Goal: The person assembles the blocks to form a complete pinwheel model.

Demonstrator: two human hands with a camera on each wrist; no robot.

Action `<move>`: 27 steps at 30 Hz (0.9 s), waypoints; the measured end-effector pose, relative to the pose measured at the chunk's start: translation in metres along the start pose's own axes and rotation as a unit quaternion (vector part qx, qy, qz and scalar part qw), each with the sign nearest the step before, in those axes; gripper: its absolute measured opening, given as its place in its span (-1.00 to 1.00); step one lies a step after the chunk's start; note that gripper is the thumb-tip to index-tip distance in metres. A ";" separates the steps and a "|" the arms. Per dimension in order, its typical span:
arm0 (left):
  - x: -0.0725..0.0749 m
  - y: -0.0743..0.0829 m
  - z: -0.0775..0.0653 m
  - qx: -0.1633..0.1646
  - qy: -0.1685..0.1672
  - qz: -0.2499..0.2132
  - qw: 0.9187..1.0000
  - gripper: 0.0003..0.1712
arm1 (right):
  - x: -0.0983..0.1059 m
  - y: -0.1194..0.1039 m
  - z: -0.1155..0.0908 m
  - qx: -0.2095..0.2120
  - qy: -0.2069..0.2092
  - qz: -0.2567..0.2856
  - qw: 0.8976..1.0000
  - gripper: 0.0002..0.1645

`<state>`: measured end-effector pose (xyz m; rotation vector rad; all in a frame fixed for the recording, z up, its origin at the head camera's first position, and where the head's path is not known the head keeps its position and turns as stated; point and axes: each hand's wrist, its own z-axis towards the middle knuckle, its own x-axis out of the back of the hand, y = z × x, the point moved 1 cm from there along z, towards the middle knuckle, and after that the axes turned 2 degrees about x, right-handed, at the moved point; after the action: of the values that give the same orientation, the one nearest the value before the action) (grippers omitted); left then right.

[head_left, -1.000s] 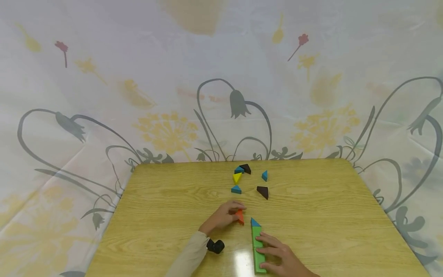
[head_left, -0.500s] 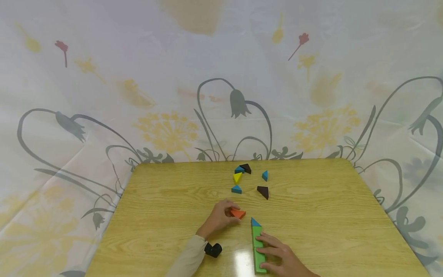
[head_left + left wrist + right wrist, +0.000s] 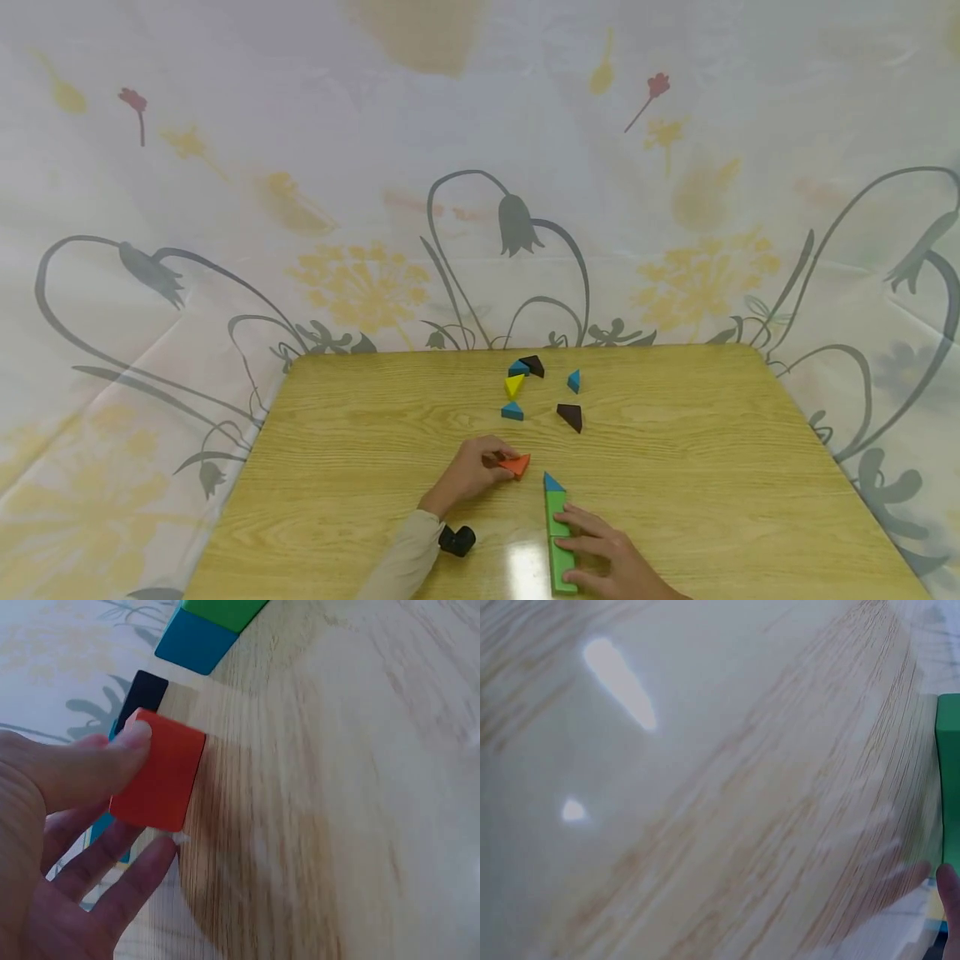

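Note:
My left hand (image 3: 468, 475) pinches an orange triangular block (image 3: 519, 465) between thumb and fingers, left of the row of blocks. In the left wrist view the thumb lies on one face of the orange block (image 3: 169, 776). Two green blocks, the farther one (image 3: 556, 504) and the nearer one (image 3: 560, 567), stand end to end on the table. A blue triangular block (image 3: 553, 482) adjoins their far end, forming a point. Spread fingertips of my right hand (image 3: 611, 554) rest against the green blocks from the right. Only a green edge (image 3: 225, 609) and a fingertip (image 3: 949, 889) show close up.
Farther back on the wooden table (image 3: 360, 433) lie a yellow triangle (image 3: 513, 385), a near blue triangle (image 3: 512, 411), a right blue triangle (image 3: 573, 381), a dark triangle (image 3: 571, 416), and a touching blue and dark pair (image 3: 533, 365). A flowered cloth (image 3: 480, 167) hangs behind.
The orange block has turned in my left hand, its point now facing right. That hand has drawn slightly left. My right hand and the green blocks keep their place.

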<state>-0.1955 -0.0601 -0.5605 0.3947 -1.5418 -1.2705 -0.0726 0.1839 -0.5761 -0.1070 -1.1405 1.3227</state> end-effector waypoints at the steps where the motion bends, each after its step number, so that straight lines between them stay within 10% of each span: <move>1: -0.001 0.000 0.000 -0.001 0.000 0.004 1.000 -0.70 | -0.001 0.003 -0.002 0.000 -0.001 -0.003 1.000 -0.52; 16: -0.014 0.004 0.003 0.018 0.040 0.017 0.999 -0.71 | 0.013 -0.028 0.016 0.032 0.008 0.011 0.999 -0.54; 27: -0.013 0.013 0.008 0.020 0.048 0.004 0.999 -0.70 | -0.002 0.006 -0.003 0.015 -0.001 0.009 1.000 -0.54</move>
<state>-0.1933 -0.0411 -0.5548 0.4679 -1.4882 -1.2007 -0.0740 0.1859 -0.5825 -0.0936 -1.1225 1.3556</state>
